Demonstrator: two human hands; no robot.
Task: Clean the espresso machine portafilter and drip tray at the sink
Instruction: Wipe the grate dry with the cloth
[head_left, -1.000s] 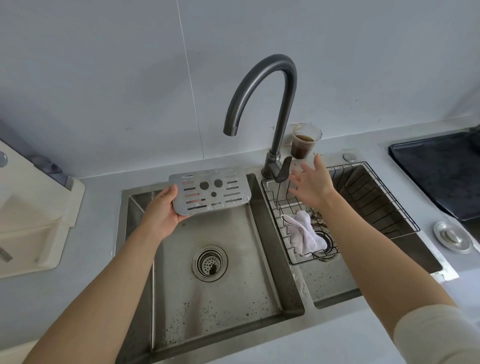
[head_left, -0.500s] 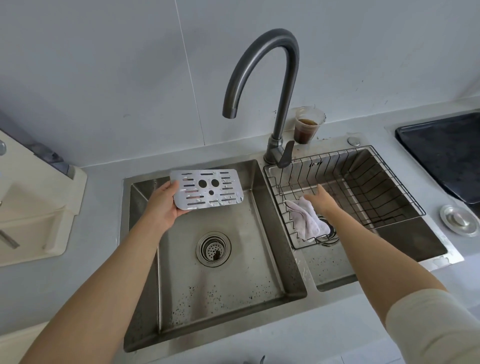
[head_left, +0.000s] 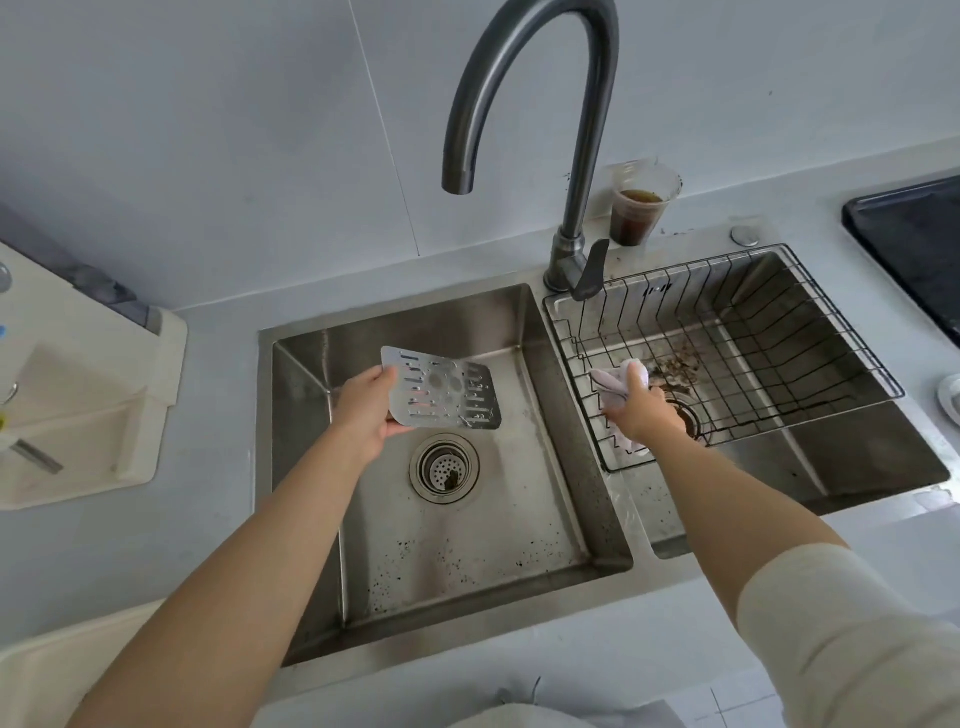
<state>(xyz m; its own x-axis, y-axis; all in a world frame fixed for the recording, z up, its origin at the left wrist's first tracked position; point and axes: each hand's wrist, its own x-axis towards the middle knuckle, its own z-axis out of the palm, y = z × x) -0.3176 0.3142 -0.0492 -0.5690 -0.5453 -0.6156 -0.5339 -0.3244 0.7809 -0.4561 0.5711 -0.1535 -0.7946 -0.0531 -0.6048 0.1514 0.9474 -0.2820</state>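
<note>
Left hand (head_left: 363, 410): pinches the drip tray grate (head_left: 452, 397) by one end, above the left basin (head_left: 467, 545).
Right hand (head_left: 641, 415): grasps the cloth (head_left: 618, 385) inside the wire basket (head_left: 855, 332).
Risk: I fear the one-ended pinch slips; the cloth may snag on wire.

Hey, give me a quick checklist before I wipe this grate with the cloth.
1. Grate secure: ok, the left hand grips its left edge over the left basin.
2. Cloth in hand: ok, the right hand has its fingers curled round it.
3. Cloth free of the wire basket: cannot tell, its lower end lies against the wires.
4. Water on: not ok, nothing flows from the faucet.
5. Strainer clear: not ok, a dark bit sits in it.
</note>
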